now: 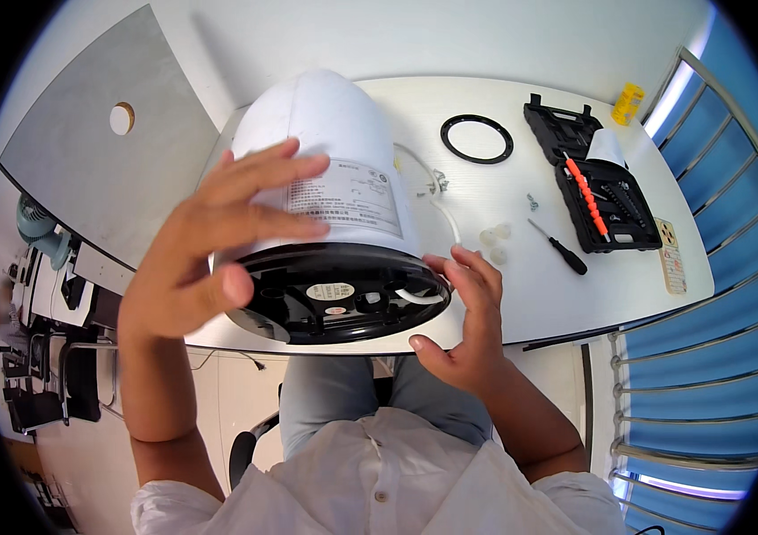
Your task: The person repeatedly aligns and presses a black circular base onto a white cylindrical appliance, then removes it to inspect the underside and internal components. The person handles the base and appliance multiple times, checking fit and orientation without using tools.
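A large white rounded electrical appliance [321, 116] lies on its side on the white table, its glossy black base [352, 312] facing me. A printed label is on its side. My left hand [218, 232] is open, fingers spread over the white body near the label; whether they touch it I cannot tell. My right hand [470, 325] is open at the right rim of the base, thumb apart and fingertips close to the edge. A white power cord [444, 218] runs from the base behind those fingers and up beside the body toward its plug.
A black ring [477, 116] lies at the back. To the right are small screws [532, 202], translucent round pieces [493, 241], a black-handled screwdriver [564, 255] and an open black tool case [611, 214] with an orange flexible shaft [585, 198]. A yellow container [628, 104] stands beyond; a metal railing [718, 290] borders the right.
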Available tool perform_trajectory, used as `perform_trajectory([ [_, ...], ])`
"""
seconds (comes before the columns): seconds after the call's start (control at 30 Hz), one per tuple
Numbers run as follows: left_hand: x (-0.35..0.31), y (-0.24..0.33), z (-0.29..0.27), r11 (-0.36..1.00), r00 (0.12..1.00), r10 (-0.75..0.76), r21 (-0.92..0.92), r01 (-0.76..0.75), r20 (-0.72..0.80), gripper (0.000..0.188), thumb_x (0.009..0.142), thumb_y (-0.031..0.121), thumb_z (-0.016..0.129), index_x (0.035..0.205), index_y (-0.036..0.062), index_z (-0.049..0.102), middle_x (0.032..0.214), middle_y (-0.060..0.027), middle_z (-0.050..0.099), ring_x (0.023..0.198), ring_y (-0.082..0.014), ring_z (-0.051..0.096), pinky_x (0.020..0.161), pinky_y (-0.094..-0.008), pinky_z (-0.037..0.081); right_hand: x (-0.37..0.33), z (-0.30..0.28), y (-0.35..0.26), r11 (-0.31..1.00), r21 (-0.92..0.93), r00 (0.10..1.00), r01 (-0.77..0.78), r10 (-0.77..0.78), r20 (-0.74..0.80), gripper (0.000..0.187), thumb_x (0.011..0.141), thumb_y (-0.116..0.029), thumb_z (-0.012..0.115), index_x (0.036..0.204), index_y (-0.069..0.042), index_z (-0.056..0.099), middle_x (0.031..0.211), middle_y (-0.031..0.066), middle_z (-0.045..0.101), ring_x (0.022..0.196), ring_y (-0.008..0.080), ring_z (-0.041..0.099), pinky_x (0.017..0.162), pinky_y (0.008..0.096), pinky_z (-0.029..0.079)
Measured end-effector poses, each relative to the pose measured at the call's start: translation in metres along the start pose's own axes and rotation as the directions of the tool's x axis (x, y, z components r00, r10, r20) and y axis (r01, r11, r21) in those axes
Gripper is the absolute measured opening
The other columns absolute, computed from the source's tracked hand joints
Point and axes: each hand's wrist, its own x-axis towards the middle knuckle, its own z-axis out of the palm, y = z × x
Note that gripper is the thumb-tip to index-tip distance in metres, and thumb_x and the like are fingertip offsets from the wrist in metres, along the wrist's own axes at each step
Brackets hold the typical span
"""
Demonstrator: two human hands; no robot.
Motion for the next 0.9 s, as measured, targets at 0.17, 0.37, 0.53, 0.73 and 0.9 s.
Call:
perform_trajectory([
  [0.17,0.021,-0.022,0.001,0.999,0.998,0.027,-0.034,-0.025,0.065,0.077,0.085,0.073,0.036,0.121,0.0116,0.064,0.143,-0.016,0.043,0.138,-0.04,0.028,0.11,-0.058,0.01,-0.011,-0.013,0.024,1.0,0.006,0.996,-0.015,0.014,0.086,0.069,0.07,-0.015,0.063,0.134,-0.002,0.041,0.13,0.0149,0.055,0.135,0.0352,0.032,0.112,0.0537,0.003],
  [0.37,0.022,-0.022,0.013,0.999,0.995,-0.053,0.014,0.052,0.082,0.076,0.091,0.067,0.025,0.125,0.0098,0.061,0.145,-0.0147,0.041,0.141,-0.0377,0.023,0.113,-0.0526,0.003,0.004,-0.012,0.019,0.997,-0.081,0.996,0.019,-0.025,-0.08,0.05,0.075,-0.021,0.067,0.12,0.0,0.055,0.118,0.0138,0.057,0.113,0.0326,0.047,0.097,0.0452,0.034],
  [0.53,0.013,-0.013,0.015,0.993,0.993,-0.116,-0.005,0.116,0.017,0.069,0.096,0.056,0.021,0.127,0.0079,0.059,0.145,-0.0159,0.04,0.14,-0.0377,0.024,0.113,-0.0519,0.004,0.039,-0.003,-0.008,0.994,0.096,0.989,-0.057,0.07,-0.129,0.034,0.079,-0.008,0.064,0.112,-0.002,0.059,0.099,0.0124,0.059,0.084,0.0267,0.054,0.075,0.0374,0.044],
  [0.73,-0.011,-0.005,0.013,0.988,0.987,-0.147,0.027,0.149,-0.064,0.052,0.096,0.043,0.036,0.121,0.0056,0.063,0.144,-0.0209,0.04,0.134,-0.0374,0.034,0.111,-0.0452,0.021,0.042,0.007,-0.005,0.97,0.207,0.981,0.129,-0.095,-0.168,0.024,0.079,-0.001,0.06,0.103,0.0,0.063,0.083,0.0108,0.057,0.07,0.0226,0.053,0.062,0.0313,0.044],
  [0.9,0.005,-0.002,-0.002,0.979,0.992,-0.129,0.158,0.126,0.009,0.044,0.082,0.039,0.054,0.111,0.0094,0.068,0.142,-0.0194,0.043,0.133,-0.0395,0.037,0.109,-0.0484,0.021,0.035,0.01,-0.001,0.931,0.262,0.957,0.255,-0.204,-0.208,0.024,0.08,-0.005,0.058,0.102,0.002,0.064,0.083,0.0104,0.057,0.066,0.0205,0.051,0.059,0.0308,0.042],
])
